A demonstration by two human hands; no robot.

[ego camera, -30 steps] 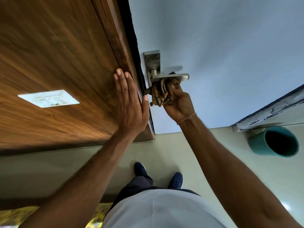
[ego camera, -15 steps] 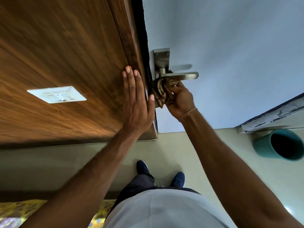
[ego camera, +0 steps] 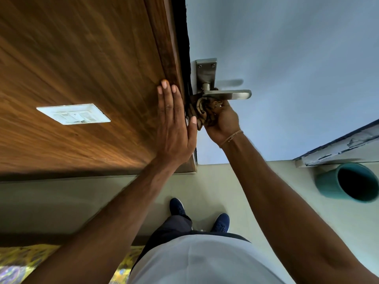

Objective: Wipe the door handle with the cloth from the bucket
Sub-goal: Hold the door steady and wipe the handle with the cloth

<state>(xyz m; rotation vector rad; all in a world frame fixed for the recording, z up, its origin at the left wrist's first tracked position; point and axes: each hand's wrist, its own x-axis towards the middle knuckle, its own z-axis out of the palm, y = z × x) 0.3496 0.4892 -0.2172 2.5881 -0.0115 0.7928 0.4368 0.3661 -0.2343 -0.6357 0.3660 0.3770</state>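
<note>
A steel lever door handle (ego camera: pixel 229 94) on its backplate (ego camera: pixel 205 71) sticks out from the pale blue door (ego camera: pixel 287 58). My right hand (ego camera: pixel 223 121) is shut on a crumpled brown cloth (ego camera: pixel 202 111) and presses it against the underside of the lever, close to the door's edge. My left hand (ego camera: pixel 174 124) lies flat with fingers spread on the wooden panel (ego camera: pixel 82 68) left of the door edge, holding nothing. A teal bucket (ego camera: pixel 348 182) stands on the floor at the right.
A white switch plate (ego camera: pixel 73 113) is set in the wooden panel. My dark blue shoes (ego camera: pixel 220 222) stand on the pale floor (ego camera: pixel 215 181) below the handle. A worn blue-and-white ledge (ego camera: pixel 338 146) runs above the bucket. Yellow patterned fabric (ego camera: pixel 20 261) shows at bottom left.
My right hand with the cloth has shifted left under the lever, toward the backplate and door edge. The view has drifted slightly. My left hand stays flat on the wood.
</note>
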